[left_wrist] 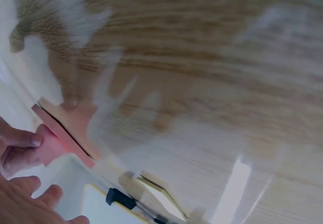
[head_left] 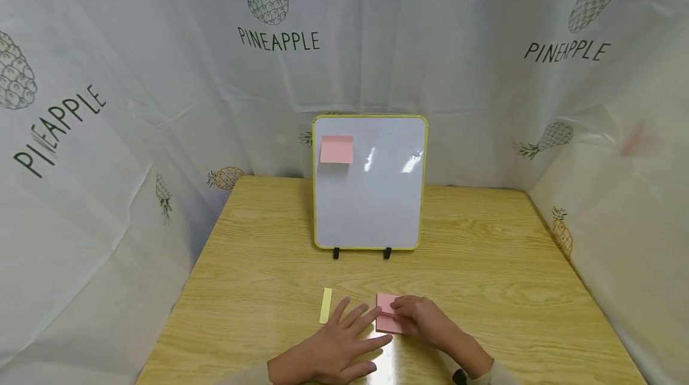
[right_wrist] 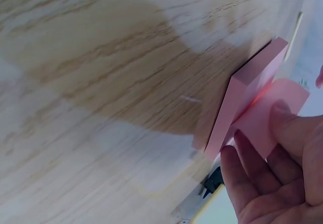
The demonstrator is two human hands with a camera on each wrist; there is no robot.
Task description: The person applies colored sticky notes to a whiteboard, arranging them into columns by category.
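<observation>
A thick pad of pink sticky notes (head_left: 386,325) lies on the table in front of me. My right hand (head_left: 430,322) pinches the top pink sticky note (right_wrist: 282,93) between thumb and fingers; the note bends up off the pad, one edge still on it. My left hand (head_left: 344,349) is spread with straight fingers just left of the pad, one fingertip overlapping the pad's left edge in the head view. In the left wrist view its fingers (left_wrist: 30,199) hold nothing.
A yellow-framed whiteboard (head_left: 371,205) stands on black feet at the back, with one pink sticky note (head_left: 337,150) at its upper left. A narrow pad of yellow notes (head_left: 325,306) lies left of the pink pad. Pineapple-print curtains (head_left: 430,74) surround the wooden table (head_left: 258,265).
</observation>
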